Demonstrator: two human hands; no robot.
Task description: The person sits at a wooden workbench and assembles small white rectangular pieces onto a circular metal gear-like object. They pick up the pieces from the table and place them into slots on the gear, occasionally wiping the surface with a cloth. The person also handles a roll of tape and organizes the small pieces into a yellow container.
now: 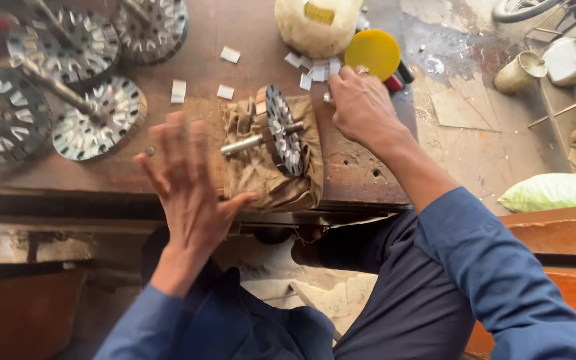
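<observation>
Blue sleeves frame the view. Left hand point(185, 183), fingers spread and empty, hovers just left of a rotor point(280, 130) lying on a brown cloth point(261, 177) on the bench point(341, 167). Right hand point(361, 107), beyond the rotor to its right, reaches among white paper slips point(315, 70); its grip is hidden.

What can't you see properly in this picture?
Head view:
- Left hand: motion-blurred, so its finger positions are unclear.
- Right hand: its fingertips are hidden among white paper slips, so any grip is unclear.
- Brown cloth covers the bench beneath the slotted metal core.
- White jar: top cut off.
</observation>
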